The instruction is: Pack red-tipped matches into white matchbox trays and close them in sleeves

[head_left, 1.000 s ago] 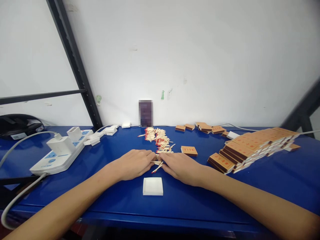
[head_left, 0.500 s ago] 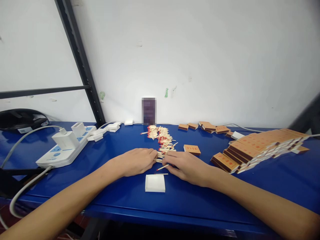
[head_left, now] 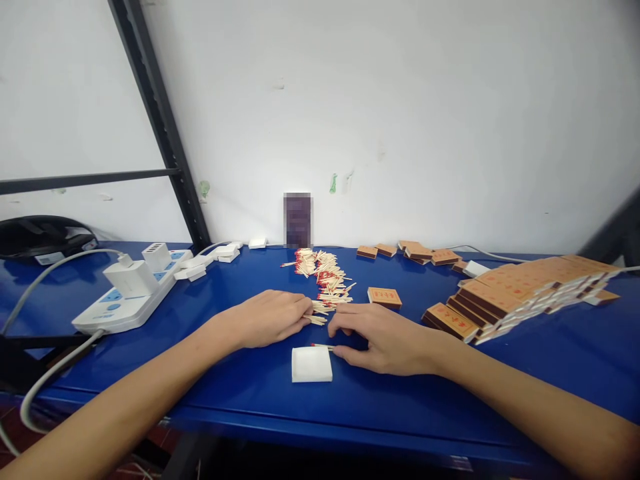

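Observation:
A heap of red-tipped matches (head_left: 323, 277) lies on the blue table (head_left: 575, 360). My left hand (head_left: 273, 317) rests palm down at the heap's near end, fingers closed together on a few matches. My right hand (head_left: 383, 337) lies beside it, and its thumb and forefinger pinch a single match (head_left: 321, 346) at the far edge of a small white tray (head_left: 311, 364). A single orange matchbox (head_left: 385, 297) sits just beyond my right hand.
Rows of orange matchboxes (head_left: 515, 290) fill the right side, with more (head_left: 417, 253) by the wall. A white power strip (head_left: 127, 293) with chargers and cables lies at left beside several white trays (head_left: 207, 260). A black frame post (head_left: 155, 120) rises behind.
My right hand has drawn one match out of the heap and brought it down to the white tray's edge. My left hand stayed on the heap.

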`<move>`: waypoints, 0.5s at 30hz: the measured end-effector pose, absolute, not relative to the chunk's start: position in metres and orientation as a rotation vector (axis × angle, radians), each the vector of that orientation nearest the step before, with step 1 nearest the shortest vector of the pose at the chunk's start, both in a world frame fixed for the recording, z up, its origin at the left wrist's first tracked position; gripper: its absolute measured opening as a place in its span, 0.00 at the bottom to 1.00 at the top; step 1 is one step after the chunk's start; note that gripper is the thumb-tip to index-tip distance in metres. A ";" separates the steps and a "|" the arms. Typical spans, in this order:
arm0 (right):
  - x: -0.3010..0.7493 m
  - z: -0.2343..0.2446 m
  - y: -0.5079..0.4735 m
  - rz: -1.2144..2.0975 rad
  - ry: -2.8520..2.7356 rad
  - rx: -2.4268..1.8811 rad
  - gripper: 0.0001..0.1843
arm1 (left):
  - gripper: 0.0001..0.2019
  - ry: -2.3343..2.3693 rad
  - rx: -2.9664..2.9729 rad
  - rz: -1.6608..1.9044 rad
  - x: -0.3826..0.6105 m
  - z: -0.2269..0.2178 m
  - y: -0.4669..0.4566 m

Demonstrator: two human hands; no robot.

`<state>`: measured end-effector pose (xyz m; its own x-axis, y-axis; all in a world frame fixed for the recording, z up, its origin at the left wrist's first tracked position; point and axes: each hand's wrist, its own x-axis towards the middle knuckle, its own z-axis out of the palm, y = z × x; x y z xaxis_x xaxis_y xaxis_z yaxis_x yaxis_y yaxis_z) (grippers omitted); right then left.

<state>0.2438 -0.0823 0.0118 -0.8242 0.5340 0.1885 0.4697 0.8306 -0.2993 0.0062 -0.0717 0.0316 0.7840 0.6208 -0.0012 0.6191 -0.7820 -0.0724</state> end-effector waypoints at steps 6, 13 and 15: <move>0.240 0.011 -0.083 0.376 -2.738 -0.781 0.04 | 0.09 -1.019 -2.881 0.098 0.009 0.035 -0.075; 0.247 0.017 -0.086 0.243 -2.846 -0.885 0.06 | 0.04 -1.099 -2.878 0.363 0.021 0.060 -0.071; 0.250 0.020 -0.085 0.202 -2.851 -0.919 0.07 | 0.05 -1.103 -2.902 0.430 0.025 0.067 -0.070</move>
<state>0.2499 -0.0850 0.0197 -0.8038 0.5878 0.0911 0.5691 0.8045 -0.1700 0.0250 -0.0697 0.0668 0.7145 0.6529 -0.2515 0.6508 -0.7521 -0.1037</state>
